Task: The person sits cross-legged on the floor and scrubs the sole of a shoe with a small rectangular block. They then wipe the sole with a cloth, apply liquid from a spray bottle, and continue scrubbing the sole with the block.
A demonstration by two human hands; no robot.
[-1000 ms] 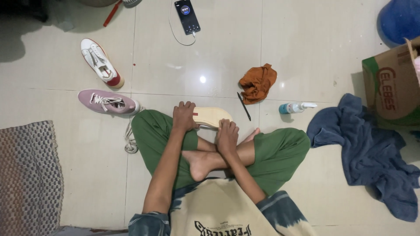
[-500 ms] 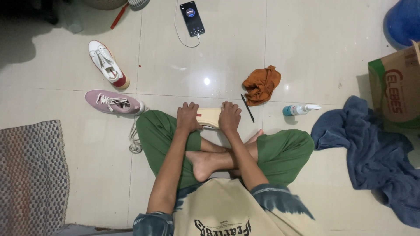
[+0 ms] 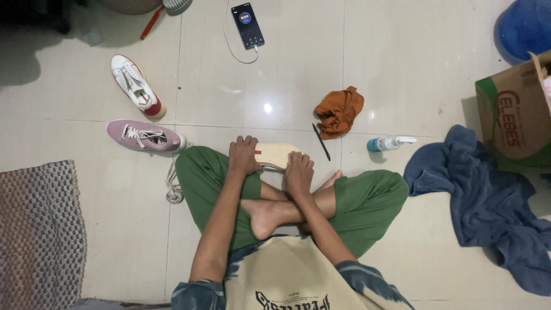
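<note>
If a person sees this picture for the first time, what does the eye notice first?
First, the two hands at the centre: the left hand and right hand grip a cream-soled shoe, sole up, above crossed legs in green trousers. Next, the orange cloth just beyond, and the big blue towel on the floor at the right.

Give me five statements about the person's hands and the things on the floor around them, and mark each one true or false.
1. Both hands, the left hand and the right hand, grip the cream-soled shoe. True.
2. The pink shoe lies on the woven mat. False: it lies on bare tile, apart from the mat.
3. A phone with a cable lies on the floor ahead. True.
4. The orange cloth sits inside the cardboard box. False: it lies on the tile beside a black pen.
5. The spray bottle lies on its side. True.
</note>
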